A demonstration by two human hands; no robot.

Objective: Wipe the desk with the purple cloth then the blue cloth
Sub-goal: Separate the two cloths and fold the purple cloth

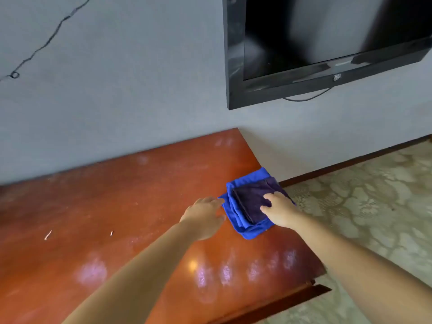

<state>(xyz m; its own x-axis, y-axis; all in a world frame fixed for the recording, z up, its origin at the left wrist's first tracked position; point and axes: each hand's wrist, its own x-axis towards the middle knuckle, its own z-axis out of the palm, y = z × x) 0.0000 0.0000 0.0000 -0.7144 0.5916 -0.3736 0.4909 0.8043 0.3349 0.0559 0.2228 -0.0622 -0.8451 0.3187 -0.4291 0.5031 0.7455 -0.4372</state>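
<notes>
Both hands were at the cloth pile: the right hand point(279, 210) lay on the purple cloth point(251, 199) with fingers spread, the left hand point(205, 215) open, touching the blue cloth point(237, 212) beneath it, near the table point(105, 206) corner. Wiping had apparently not begun; next, lift only the purple cloth.

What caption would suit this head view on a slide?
Right hand rests on the purple cloth stacked on the blue cloth; left hand touches the blue cloth's edge on the desk.
</notes>
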